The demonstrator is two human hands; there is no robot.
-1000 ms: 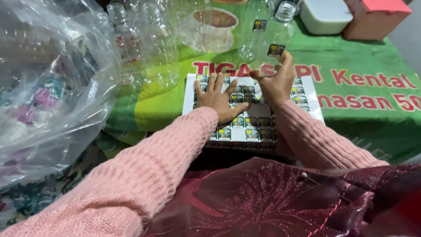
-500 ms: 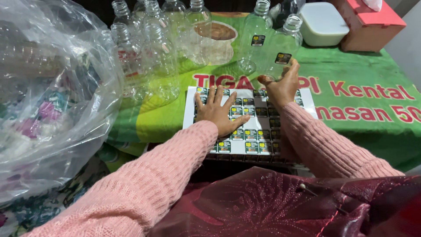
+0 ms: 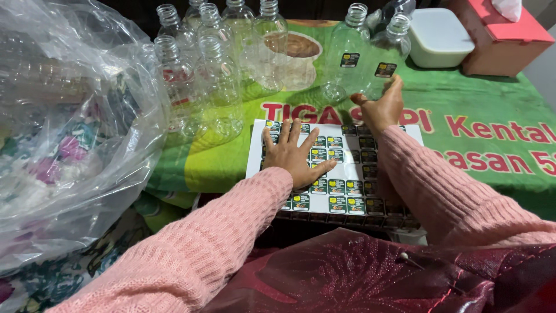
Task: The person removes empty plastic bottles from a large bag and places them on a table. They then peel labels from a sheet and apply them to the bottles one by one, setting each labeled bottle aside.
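Beside sheet edge (image 3: 255,152), left hand (image 3: 294,155)

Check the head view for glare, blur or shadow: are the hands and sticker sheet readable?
Head view: even light, no hard shadows. The left hand lies sharp and flat on the sticker sheet; the right hand is sharp against a bottle. Glare streaks the plastic bag and the clear bottles; the bag's contents are hazy. The sheet's near edge falls into dimness.
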